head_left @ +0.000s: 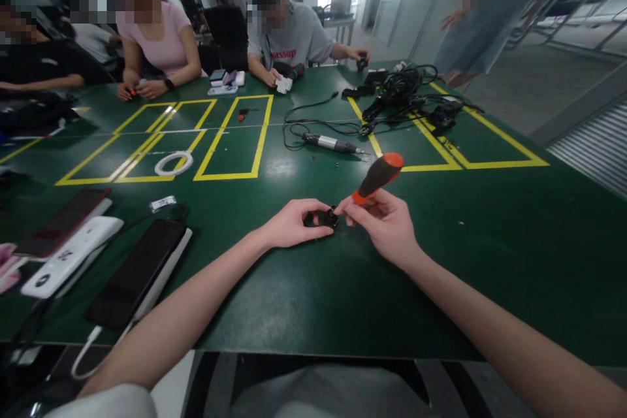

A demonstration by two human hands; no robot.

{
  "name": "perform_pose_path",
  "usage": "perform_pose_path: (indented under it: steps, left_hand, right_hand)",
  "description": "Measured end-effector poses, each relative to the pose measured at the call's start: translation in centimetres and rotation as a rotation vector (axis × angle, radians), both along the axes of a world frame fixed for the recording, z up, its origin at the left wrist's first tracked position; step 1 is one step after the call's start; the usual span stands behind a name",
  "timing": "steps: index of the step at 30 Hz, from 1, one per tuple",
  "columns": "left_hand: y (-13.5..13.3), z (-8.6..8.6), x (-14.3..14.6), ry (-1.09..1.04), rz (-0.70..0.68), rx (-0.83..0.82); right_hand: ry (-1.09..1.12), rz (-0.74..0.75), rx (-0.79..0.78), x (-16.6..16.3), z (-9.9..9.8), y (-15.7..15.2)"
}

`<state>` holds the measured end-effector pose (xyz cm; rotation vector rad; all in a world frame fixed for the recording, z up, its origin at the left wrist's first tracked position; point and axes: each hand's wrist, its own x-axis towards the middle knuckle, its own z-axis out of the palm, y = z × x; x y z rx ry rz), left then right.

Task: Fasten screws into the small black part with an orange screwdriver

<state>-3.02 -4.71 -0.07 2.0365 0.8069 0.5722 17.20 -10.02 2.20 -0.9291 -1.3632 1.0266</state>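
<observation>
My left hand (297,223) rests low over the green table, its thumb and fingers closed around a small black part (330,216). Part of that piece is covered by the fingers, so its kind does not show. Just to the right, my right hand (386,225) grips a screwdriver (381,176) with a black and orange handle. The handle tilts up and to the right, and its lower end points down toward the black part. Fingers hide the shaft and tip, so I cannot tell whether the tip touches the part.
Ahead lies a corded electric screwdriver (330,143); a heap of black cables (406,95) is behind it at right. A white ring (174,163) lies at left. Nearer are a phone (137,271) and a power strip (73,255). Co-workers sit across the table (490,261).
</observation>
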Motion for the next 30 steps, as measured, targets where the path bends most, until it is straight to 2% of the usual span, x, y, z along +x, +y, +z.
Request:
perform_pose_path:
  steps: [8, 14, 18, 22, 30]
  left_hand:
    - [-0.04, -0.05, 0.02, -0.039, -0.018, 0.003]
    - [-0.07, 0.16, 0.04, -0.007, -0.009, 0.014]
    - [-0.03, 0.06, 0.01, -0.005, -0.004, -0.003]
    - [0.0, 0.07, 0.05, -0.024, -0.019, 0.024]
    - [0.02, 0.24, 0.07, -0.008, -0.015, -0.002]
  right_hand:
    - [0.028, 0.084, -0.003, -0.12, 0.03, -0.1]
    - [-0.001, 0.011, -0.024, 0.03, -0.11, -0.11]
    - [-0.029, 0.041, 0.015, 0.19, 0.0, 0.07]
    - [0.034, 0.081, 0.01, -0.11, 0.0, -0.01]
    - [0.025, 0.018, -0.006, -0.02, -0.03, 0.09]
